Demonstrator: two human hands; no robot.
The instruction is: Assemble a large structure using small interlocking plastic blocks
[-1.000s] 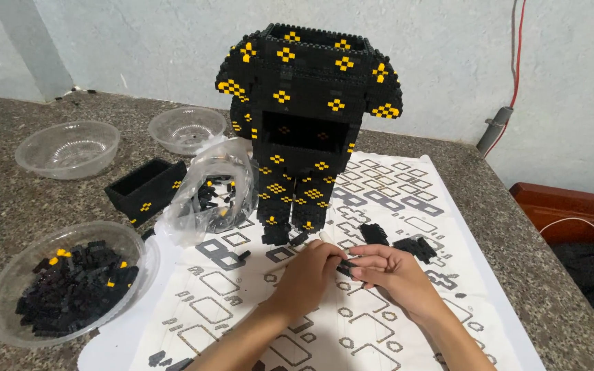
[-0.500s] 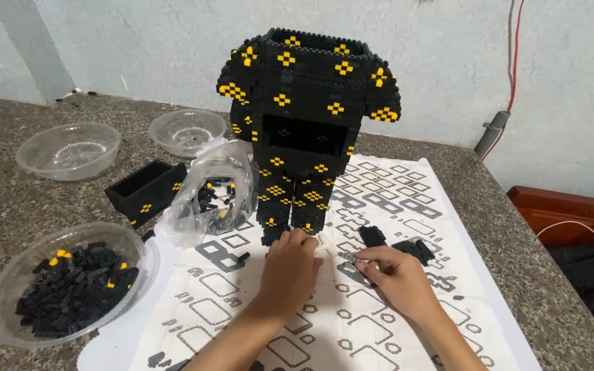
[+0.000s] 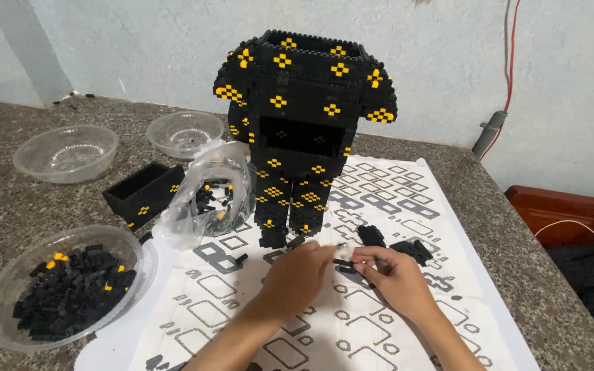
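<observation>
Right now both hands meet over the printed sheet (image 3: 379, 323), just in front of the feet of the tall black-and-yellow brick figure (image 3: 304, 130). The left hand (image 3: 297, 278) and the right hand (image 3: 393, 278) are together, fingertips pinched on a small black brick piece (image 3: 344, 260) held between them (its exact shape is too small to tell). Such a piece looks light, rigid and smooth, easy to drop; gripping its side walls with fingertips seems best. Loose black bricks (image 3: 407, 246) lie just beyond the right hand. A clear bag of bricks (image 3: 207, 199) and a clear bowl of black pieces (image 3: 70, 285) sit to the left.
</observation>
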